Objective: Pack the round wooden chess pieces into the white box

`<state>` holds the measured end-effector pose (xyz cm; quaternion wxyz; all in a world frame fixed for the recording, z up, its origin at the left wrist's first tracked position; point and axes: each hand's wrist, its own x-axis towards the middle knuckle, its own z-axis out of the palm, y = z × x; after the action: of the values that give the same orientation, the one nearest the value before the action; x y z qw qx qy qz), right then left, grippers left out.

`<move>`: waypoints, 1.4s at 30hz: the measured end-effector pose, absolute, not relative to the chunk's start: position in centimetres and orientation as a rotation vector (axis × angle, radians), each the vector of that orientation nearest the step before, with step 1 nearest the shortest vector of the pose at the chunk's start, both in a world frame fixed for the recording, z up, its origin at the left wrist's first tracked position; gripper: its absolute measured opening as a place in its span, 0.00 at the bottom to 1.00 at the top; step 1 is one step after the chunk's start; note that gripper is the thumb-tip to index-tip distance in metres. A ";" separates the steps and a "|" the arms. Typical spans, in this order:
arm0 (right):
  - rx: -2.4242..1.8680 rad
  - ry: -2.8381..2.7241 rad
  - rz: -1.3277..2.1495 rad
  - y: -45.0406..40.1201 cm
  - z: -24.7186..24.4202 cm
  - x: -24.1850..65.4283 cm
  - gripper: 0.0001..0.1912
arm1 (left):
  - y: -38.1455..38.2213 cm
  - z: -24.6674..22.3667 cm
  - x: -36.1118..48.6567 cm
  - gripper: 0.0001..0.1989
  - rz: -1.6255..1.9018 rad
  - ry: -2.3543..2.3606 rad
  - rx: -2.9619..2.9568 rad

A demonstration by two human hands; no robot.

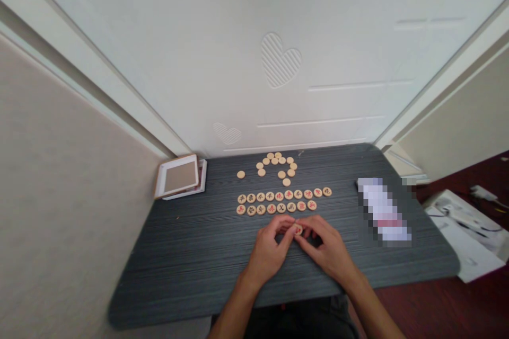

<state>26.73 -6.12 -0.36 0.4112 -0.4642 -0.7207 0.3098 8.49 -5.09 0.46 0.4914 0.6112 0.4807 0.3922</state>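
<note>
A round wooden Chinese chess piece (pixel 298 230) with a red mark is held up between my two hands, just in front of the rows. The thumb and fingers of my left hand (pixel 274 241) pinch it from the left. My right hand (pixel 325 246) closes on its right edge with thumb and fingertips. Beyond my fingers lie two rows of face-up pieces with red or black characters, an upper row (pixel 279 196) and a shorter lower row (pixel 281 208). Farther back, several blank-faced pieces (pixel 274 161) form a loose arc, and one single blank piece (pixel 240 175) lies left of it.
The dark wood-grain table (pixel 191 259) stands against a white panel (pixel 178 53) with raised hearts. Stacked frames (pixel 181 176) sit at the back left corner. A blurred-out flat object (pixel 384 212) lies on the right. Beside the table's right edge is a white box (pixel 465 243).
</note>
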 end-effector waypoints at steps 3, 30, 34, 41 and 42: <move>-1.181 -1.812 0.794 -6.1 -0.3 26.7 0.14 | -5.1 0.8 8.5 0.07 0.955 1.181 1.501; -1.324 -1.642 0.715 -5.6 0.1 27.2 0.08 | -5.1 1.2 8.6 0.06 0.866 1.214 1.659; -1.462 -1.617 0.587 -4.8 -0.4 28.8 0.11 | -5.2 1.2 8.6 0.06 0.856 1.223 1.657; -1.591 -1.674 0.423 -3.6 -0.9 31.3 0.14 | -5.2 1.1 8.7 0.06 0.842 1.243 1.692; -1.595 -1.676 0.421 -3.5 -0.9 31.4 0.14 | -5.2 1.1 8.7 0.06 0.840 1.243 1.695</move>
<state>31.35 -3.46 -0.92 0.3847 -0.6260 -0.6579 0.1654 8.71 -5.22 1.10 0.4248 0.6779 0.4971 0.3360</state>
